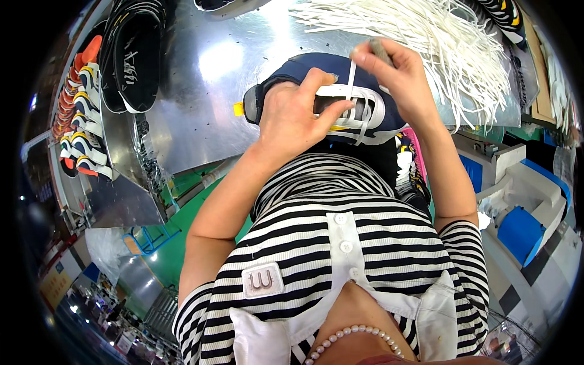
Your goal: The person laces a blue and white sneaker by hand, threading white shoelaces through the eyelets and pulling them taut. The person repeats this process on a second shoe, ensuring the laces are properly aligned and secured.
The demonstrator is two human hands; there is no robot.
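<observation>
A navy shoe upper (304, 66) with white trim and a yellow heel tab lies sideways on the metal table, toe to the right. My left hand (291, 118) grips it near the collar, thumb and forefinger spread across the lacing opening. White shoelace (351, 80) runs through part of the eyelets, and one length rises taut from the opening. My right hand (398, 76), above the toe end, pinches that length between thumb and fingers. A grey-brown, stick-like handle (381, 52) also sits in the right hand; its working end is hidden.
A big pile of loose white laces (420, 36) covers the table's far right. Black shoe uppers (131, 61) stand at the left, beside a rack of orange, white and navy shoe pieces (85, 115). A pink basket (415, 149) with shoe parts is below the table edge.
</observation>
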